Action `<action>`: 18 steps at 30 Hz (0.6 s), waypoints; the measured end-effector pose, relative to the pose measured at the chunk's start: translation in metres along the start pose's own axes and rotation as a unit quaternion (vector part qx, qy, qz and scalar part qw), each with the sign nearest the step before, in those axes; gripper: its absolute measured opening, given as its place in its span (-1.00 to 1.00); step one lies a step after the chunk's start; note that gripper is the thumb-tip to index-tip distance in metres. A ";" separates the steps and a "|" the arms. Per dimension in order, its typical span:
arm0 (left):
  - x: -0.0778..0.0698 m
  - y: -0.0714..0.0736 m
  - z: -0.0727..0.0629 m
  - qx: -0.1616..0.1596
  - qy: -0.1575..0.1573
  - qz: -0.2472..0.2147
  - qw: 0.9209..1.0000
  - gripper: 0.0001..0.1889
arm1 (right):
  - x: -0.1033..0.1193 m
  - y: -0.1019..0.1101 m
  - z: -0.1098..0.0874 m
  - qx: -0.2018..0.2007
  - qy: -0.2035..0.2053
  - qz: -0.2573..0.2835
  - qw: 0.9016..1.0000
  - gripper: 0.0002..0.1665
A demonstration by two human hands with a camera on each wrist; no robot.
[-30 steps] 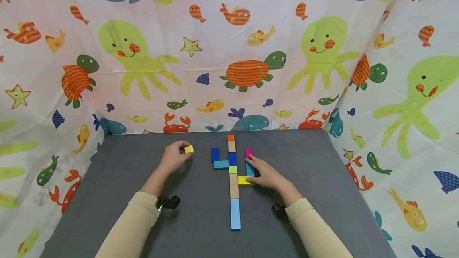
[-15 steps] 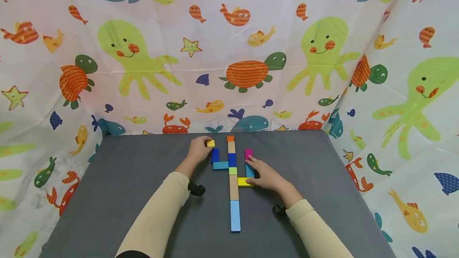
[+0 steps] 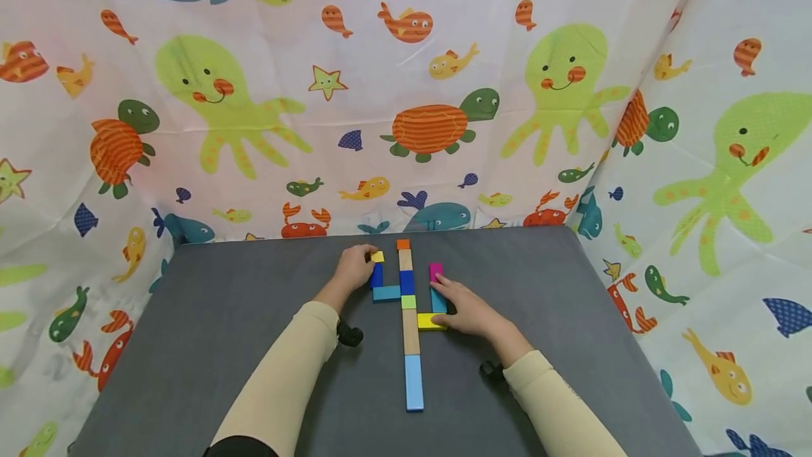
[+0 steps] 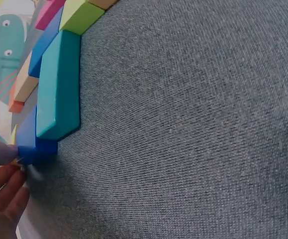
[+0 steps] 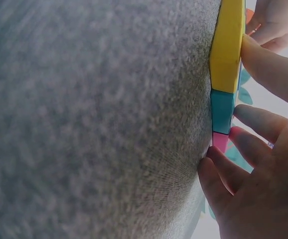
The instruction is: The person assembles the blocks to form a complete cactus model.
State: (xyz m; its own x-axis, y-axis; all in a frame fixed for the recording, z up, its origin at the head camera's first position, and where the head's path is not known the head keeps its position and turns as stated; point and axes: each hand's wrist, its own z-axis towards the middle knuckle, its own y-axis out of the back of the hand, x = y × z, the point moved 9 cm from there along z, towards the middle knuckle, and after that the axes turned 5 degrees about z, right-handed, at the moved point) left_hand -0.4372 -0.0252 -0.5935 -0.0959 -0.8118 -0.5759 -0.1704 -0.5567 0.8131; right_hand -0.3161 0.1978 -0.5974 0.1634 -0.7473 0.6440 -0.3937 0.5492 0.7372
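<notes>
My left hand [image 3: 352, 271] pinches a small yellow block [image 3: 378, 257] between thumb and fingers, at the far end of the upright dark blue block [image 3: 377, 276]. In the left wrist view the thumb covers most of that yellow block, and the dark blue block [image 4: 34, 142] stands against a teal block [image 4: 59, 89]. My right hand [image 3: 469, 307] lies with spread fingers along the right-hand arm of the figure. Its thumb touches the long yellow block [image 3: 428, 321], while other fingertips rest by the teal block [image 3: 438, 300] and the magenta block [image 3: 435, 271].
A column of blocks runs up the middle of the grey table [image 3: 241, 344]: light blue [image 3: 414, 383], wooden [image 3: 411, 332], lime green [image 3: 409, 301], dark blue [image 3: 407, 282], wooden [image 3: 405, 260] and orange [image 3: 402, 245]. A curtain [image 3: 254, 76] printed with sea animals hangs behind.
My left hand has carried the small yellow block rightward to the far end of the upright dark blue block. The right hand has kept its place on the blocks. The head view has shifted slightly.
</notes>
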 end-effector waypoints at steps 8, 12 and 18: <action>-0.001 -0.001 -0.003 0.009 -0.040 0.039 0.998 -0.61 | 0.002 -0.003 0.004 0.004 0.002 -0.001 1.000 -0.06; 0.000 -0.002 -0.003 0.011 -0.053 0.054 0.997 -0.61 | 0.001 -0.004 0.005 0.002 0.003 0.001 1.000 -0.06; 0.007 0.001 -0.004 0.004 -0.052 0.025 0.998 -0.52 | -0.003 -0.001 0.006 -0.007 0.012 0.023 1.000 -0.02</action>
State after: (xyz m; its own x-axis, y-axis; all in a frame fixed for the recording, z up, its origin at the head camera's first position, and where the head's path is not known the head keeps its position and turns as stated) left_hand -0.4338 -0.0327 -0.5964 -0.2060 -0.8161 -0.5400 -0.1697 -0.5136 0.8411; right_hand -0.3212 0.1973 -0.6018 0.1670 -0.7115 0.6825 -0.3892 0.5885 0.7087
